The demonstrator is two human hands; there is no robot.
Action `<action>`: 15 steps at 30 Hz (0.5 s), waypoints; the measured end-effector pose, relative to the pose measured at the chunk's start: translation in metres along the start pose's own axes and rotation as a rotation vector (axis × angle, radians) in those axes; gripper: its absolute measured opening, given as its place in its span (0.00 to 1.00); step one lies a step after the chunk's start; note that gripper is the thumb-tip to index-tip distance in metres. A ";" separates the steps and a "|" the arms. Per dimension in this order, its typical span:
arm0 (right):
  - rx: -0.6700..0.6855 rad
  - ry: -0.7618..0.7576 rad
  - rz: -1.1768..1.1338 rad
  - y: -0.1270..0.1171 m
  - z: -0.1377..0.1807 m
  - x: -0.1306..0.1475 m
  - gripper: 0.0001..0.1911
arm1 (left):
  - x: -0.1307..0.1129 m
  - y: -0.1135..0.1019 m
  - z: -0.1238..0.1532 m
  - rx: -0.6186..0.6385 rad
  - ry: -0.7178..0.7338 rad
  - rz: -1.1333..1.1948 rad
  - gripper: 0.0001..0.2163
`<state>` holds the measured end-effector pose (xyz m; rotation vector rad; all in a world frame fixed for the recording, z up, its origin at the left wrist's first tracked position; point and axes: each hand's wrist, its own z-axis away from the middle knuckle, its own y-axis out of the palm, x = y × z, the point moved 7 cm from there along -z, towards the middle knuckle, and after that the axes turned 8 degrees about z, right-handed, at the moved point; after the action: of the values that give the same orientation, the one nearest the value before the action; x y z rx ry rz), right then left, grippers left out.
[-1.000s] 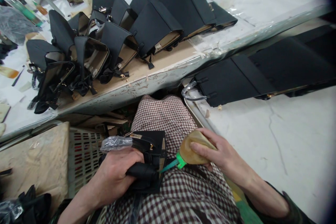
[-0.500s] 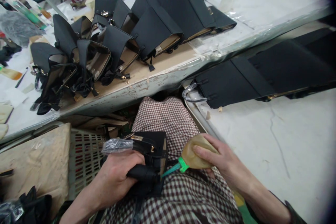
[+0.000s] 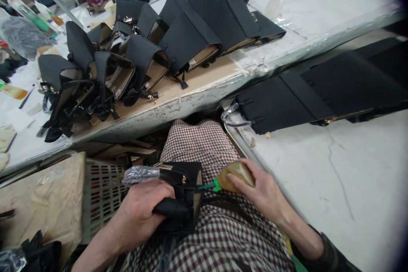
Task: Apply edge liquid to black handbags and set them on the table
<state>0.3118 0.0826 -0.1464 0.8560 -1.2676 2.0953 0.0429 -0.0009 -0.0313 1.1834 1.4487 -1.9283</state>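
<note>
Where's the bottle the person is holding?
Head view, low centre: bottle in the right hand, green tip at the bag the left hand holds.

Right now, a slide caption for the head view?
Left hand grips a black bag on the lap; right hand points a green-tipped bottle at it; bags line the bench.

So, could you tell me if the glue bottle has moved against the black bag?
Yes. The glue bottle in the right hand has carried its nozzle higher along the right edge of the black bag.
</note>
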 end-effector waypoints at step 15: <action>0.026 0.233 -1.153 -0.002 0.007 0.020 0.22 | 0.062 -0.109 0.026 -0.483 -0.340 0.348 0.10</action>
<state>0.3016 0.0793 -0.1281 0.9769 -0.3998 1.2064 -0.0826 0.0212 -0.0226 0.7756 1.3172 -1.3594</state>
